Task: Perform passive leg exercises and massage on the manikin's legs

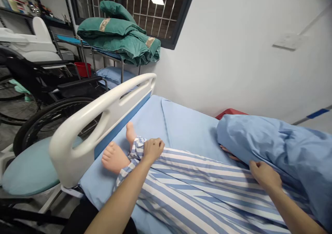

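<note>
On a bed lie the legs of a figure in blue-and-white striped trousers, with two bare feet towards the footboard. My left hand is closed over the trouser cloth near the ankle of the farther leg. At the right, my right hand has its fingers bent in around the lower edge of a bunched light blue quilt. That quilt covers the figure's upper part. Fingers of the figure's hand show from under it.
A white footboard closes off the bed's foot end; a light blue sheet covers the mattress. Beyond are a black wheelchair, folded green quilts and a red bucket. A white wall runs along the far side.
</note>
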